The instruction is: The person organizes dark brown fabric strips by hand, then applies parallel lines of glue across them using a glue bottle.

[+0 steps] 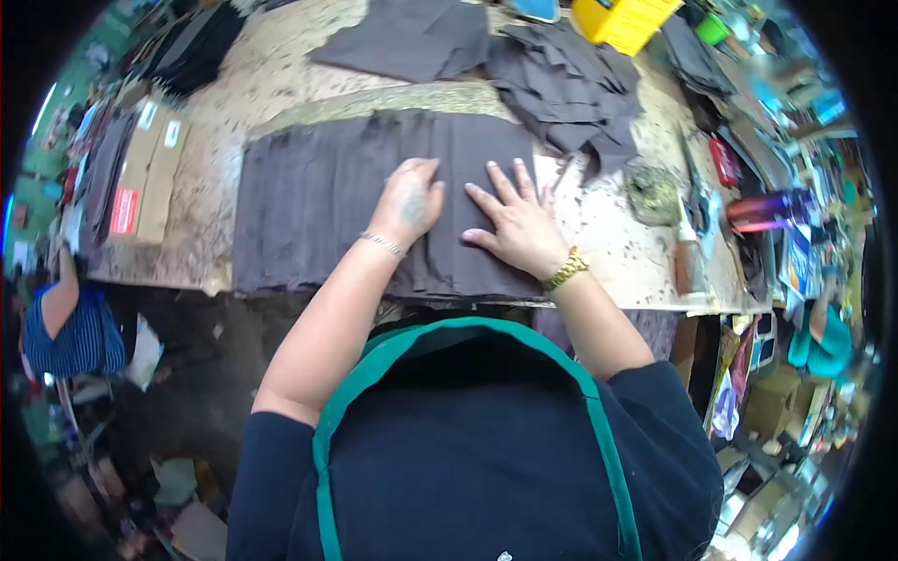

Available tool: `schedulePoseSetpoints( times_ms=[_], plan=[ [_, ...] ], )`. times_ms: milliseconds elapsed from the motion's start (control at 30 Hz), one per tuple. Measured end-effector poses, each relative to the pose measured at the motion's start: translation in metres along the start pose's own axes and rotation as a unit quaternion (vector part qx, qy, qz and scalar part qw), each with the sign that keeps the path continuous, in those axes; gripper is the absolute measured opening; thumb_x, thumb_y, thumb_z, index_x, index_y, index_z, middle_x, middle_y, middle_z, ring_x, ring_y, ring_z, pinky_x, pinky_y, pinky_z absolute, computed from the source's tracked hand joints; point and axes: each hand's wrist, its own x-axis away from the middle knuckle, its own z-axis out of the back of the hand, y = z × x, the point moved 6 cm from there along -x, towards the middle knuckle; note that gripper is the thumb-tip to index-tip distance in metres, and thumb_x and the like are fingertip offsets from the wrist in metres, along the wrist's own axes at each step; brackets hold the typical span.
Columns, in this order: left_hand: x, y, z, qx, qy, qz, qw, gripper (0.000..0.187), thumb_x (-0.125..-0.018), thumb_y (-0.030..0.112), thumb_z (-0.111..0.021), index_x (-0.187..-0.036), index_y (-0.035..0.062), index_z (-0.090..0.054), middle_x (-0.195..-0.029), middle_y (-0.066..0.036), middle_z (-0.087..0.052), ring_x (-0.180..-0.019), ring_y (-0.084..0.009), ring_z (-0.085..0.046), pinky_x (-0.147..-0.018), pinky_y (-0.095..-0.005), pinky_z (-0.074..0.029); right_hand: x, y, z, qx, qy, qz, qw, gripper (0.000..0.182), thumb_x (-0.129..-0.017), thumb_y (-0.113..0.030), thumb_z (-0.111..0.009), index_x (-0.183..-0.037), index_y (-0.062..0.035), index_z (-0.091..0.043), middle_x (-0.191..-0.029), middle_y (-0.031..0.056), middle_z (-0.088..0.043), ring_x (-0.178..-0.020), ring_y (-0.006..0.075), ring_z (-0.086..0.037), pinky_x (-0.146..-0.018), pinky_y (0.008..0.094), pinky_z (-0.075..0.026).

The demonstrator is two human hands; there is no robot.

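Cloth [318, 206] lies in one wide, dark stack at the near edge of the table [608, 252], right under both hands. The step in hand looks like pressing it flat and making it neat. I think the next move calls for soft, even pushing, with care not to wrinkle the top or slide the layers apart. The right hand [513, 224] is spread wide, palm down, on the cloth. The left hand [409, 201] is beside it with bent fingers; I cannot tell if it pinches any cloth. Counting things, I see two hands at work, one bracelet [382, 243] and one gold watch [569, 269]. Behind the stack are one flatter dark piece [407, 42] and one messy dark heap [571, 89]. One yellow box [622, 21] is at the back. The layers in the stack are too hard to count.
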Motion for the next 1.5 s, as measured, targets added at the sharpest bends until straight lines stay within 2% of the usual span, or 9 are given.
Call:
schedulePoseSetpoints(
  times_ms=[133,233,400,633,1200,1267,1300,1400,1500],
  plan=[
    [0.01,0.022,0.021,-0.075,0.087,-0.097,0.989,0.031,-0.072,0.007,-0.06,-0.102,-0.0015,-0.056,-0.104,-0.019,-0.055,-0.099,-0.0344,-0.051,-0.085,-0.038,-0.041,0.023,0.031,0.031,-0.028,0.092,-0.068,0.993,0.065,-0.072,-0.049,-0.061,-0.127,-0.0198,-0.041,-0.137,0.0139,-0.027,-0.127,0.0384,-0.019,-0.096,0.0585,-0.024],
    [0.007,0.061,0.04,-0.065,0.06,-0.139,0.986,0.029,-0.074,0.009,-0.06,-0.101,-0.001,-0.057,-0.104,-0.017,-0.055,-0.099,-0.0334,-0.05,-0.085,-0.0383,-0.04,0.096,0.122,0.067,0.053,0.34,-0.267,0.9,0.07,-0.068,-0.041,-0.068,-0.127,-0.0145,-0.04,-0.131,0.0209,-0.034,-0.122,0.0394,-0.028,-0.096,0.0527,-0.027],
    [-0.011,0.122,0.015,0.022,-0.026,-0.256,0.966,0.028,-0.075,0.013,-0.061,-0.1,-0.0009,-0.057,-0.106,-0.017,-0.055,-0.096,-0.0334,-0.052,-0.085,-0.0377,-0.04,0.218,0.21,0.065,0.07,0.317,-0.505,0.8,0.07,-0.062,-0.037,-0.072,-0.121,-0.0109,-0.045,-0.114,0.0254,-0.045,-0.11,0.0396,-0.04,-0.092,0.0439,-0.035],
    [-0.05,0.186,-0.116,0.089,-0.128,-0.387,0.909,0.048,-0.077,0.03,-0.06,-0.111,-0.0025,-0.049,-0.111,-0.021,-0.052,-0.104,-0.0362,-0.049,-0.088,-0.0373,-0.04,0.215,0.182,0.061,0.006,0.447,-0.38,0.81,0.056,-0.058,-0.012,-0.072,-0.11,-0.0063,-0.053,-0.098,0.0191,-0.047,-0.091,0.035,-0.048,-0.081,0.0394,-0.042],
    [-0.1,0.196,-0.217,-0.049,-0.219,-0.224,0.948,0.081,-0.067,0.034,-0.07,-0.131,0.0055,-0.03,-0.128,-0.013,-0.041,-0.117,-0.0312,-0.039,-0.094,-0.0373,-0.036,0.234,0.149,0.063,-0.005,0.398,-0.304,0.865,0.048,-0.059,-0.002,-0.066,-0.106,-0.0056,-0.056,-0.101,0.0131,-0.053,-0.092,0.0299,-0.05,-0.081,0.0378,-0.044],
    [-0.102,0.194,-0.215,0.004,-0.223,-0.232,0.947,0.092,-0.065,0.039,-0.071,-0.134,0.0041,-0.021,-0.126,-0.017,-0.042,-0.115,-0.033,-0.04,-0.093,-0.0388,-0.036,0.253,0.182,0.052,-0.303,0.437,-0.404,0.744,0.046,-0.063,-0.002,-0.067,-0.107,-0.0039,-0.054,-0.092,0.0096,-0.058,-0.079,0.0231,-0.056,-0.068,0.0336,-0.048],
    [-0.102,0.195,-0.213,0.002,-0.222,-0.237,0.946,0.092,-0.065,0.039,-0.071,-0.134,0.0041,-0.021,-0.126,-0.017,-0.042,-0.115,-0.033,-0.04,-0.093,-0.0388,-0.036,0.252,0.191,0.036,-0.57,0.46,-0.373,0.569,0.042,-0.068,-0.007,-0.065,-0.108,-0.004,-0.052,-0.087,0.0076,-0.059,-0.068,0.0171,-0.058,-0.055,0.029,-0.048],
    [-0.105,0.19,-0.211,-0.028,-0.255,-0.183,0.949,0.101,-0.063,0.047,-0.071,-0.136,0.0028,-0.015,-0.123,-0.022,-0.043,-0.113,-0.0352,-0.042,-0.091,-0.0402,-0.038,0.253,0.189,0.023,-0.718,0.426,-0.379,0.398,0.04,-0.072,-0.013,-0.062,-0.109,-0.0032,-0.05,-0.087,0.0094,-0.059,-0.066,0.0169,-0.059,-0.048,0.026,-0.045],
    [-0.103,0.186,-0.216,-0.042,-0.224,-0.212,0.95,0.105,-0.061,0.055,-0.068,-0.136,0.0033,-0.016,-0.12,-0.024,-0.045,-0.112,-0.0359,-0.043,-0.09,-0.0415,-0.038,0.256,0.172,0.007,-0.784,0.376,-0.347,0.352,0.042,-0.076,-0.021,-0.056,-0.112,-0.0018,-0.048,-0.091,0.0118,-0.06,-0.071,0.0219,-0.061,-0.047,0.0248,-0.046]
  ],
)
